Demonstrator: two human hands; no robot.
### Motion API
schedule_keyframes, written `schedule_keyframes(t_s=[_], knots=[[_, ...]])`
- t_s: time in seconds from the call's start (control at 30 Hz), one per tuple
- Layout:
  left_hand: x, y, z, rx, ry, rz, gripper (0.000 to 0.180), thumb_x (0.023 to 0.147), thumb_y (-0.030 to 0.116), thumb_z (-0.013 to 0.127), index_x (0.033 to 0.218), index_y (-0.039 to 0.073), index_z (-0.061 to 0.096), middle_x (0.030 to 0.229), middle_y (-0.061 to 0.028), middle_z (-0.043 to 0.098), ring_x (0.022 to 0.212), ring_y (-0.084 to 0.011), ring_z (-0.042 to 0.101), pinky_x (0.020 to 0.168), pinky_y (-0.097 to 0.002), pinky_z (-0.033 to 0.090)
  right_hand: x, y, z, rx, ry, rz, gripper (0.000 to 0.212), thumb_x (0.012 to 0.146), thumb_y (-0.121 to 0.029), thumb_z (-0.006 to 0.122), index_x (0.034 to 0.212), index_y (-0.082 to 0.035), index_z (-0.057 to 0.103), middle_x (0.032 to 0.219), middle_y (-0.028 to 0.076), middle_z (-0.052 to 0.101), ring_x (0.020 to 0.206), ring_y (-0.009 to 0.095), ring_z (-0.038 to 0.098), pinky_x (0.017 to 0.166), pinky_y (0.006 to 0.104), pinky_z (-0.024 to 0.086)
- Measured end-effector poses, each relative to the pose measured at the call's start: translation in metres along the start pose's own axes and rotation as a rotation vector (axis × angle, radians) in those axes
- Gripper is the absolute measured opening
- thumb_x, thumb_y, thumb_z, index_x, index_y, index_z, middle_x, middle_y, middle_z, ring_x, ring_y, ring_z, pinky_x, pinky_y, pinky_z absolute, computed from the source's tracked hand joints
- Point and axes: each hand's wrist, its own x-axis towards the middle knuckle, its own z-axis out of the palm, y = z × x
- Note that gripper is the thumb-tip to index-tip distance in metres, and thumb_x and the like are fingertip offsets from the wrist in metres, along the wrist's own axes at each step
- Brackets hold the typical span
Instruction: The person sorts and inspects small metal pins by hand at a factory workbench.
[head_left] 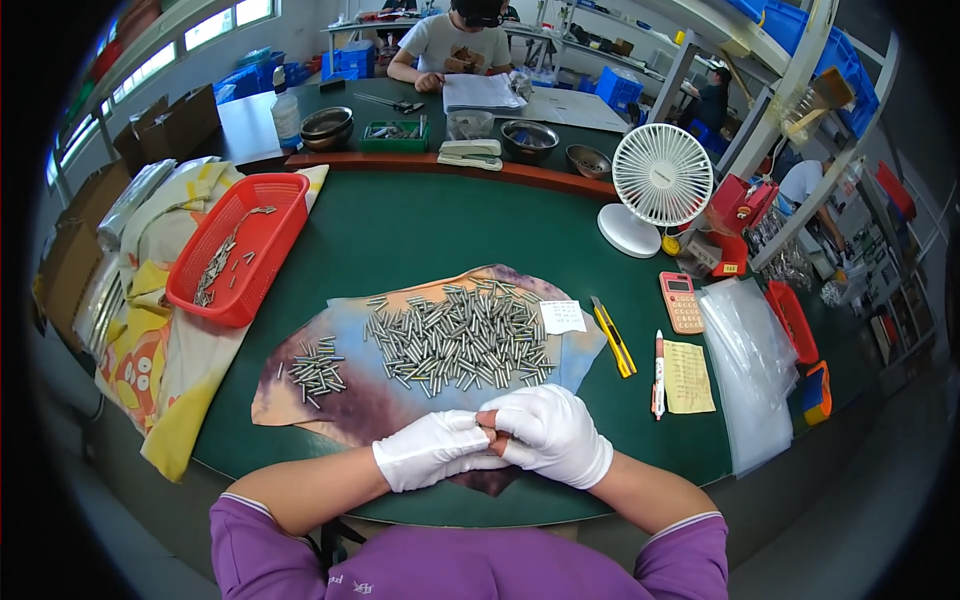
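My left hand (435, 450) and my right hand (552, 435), both in white gloves with bare fingertips, meet at the near edge of a tie-dyed cloth (345, 405). Their fingers are closed and pressed together; whatever they pinch is hidden. Just beyond them a large heap of small metal pins (455, 340) covers the middle of the cloth. A smaller group of the same pins (318, 373) lies apart to the left. On the heap's right edge rests a white paper slip (563, 316).
Left stands a red basket (290, 215) with some metal pieces. Rightward lie a yellow utility knife (614, 340), a pen (658, 375), a yellow note (688, 378), a pink calculator (681, 303) and plastic bags (745, 370). A white fan (662, 176) stands behind; a person (460, 50) sits opposite.
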Motion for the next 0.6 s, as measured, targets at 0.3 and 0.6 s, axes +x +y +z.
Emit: schedule_keyframes(t_s=[0.3,0.6], knots=[[-0.0003,-0.0025,-0.0023,0.069,0.044,-0.066,0.036,0.101,0.016,0.058,0.135,0.003,0.053,0.130,-0.0080,0.058,0.121,-0.0205,0.057,0.107,-0.0385,0.048,0.0029,-0.0045,-0.0030,-0.027,-0.049,-0.016,0.038,0.067,-0.013,0.078,0.104,-0.012,0.066,0.095,0.003,0.072,0.077,0.025,0.068,0.064,0.0360,0.051],[-0.0026,-0.0041,-0.0015,0.101,0.030,0.047,0.034,0.101,0.017,0.058,0.132,0.002,0.056,0.129,-0.0087,0.060,0.122,-0.0211,0.057,0.105,-0.0392,0.049,0.0019,-0.0051,-0.0016,-0.048,0.003,-0.006,0.037,0.068,-0.015,0.080,0.102,-0.012,0.066,0.093,0.002,0.072,0.077,0.025,0.068,0.063,0.0361,0.051]])
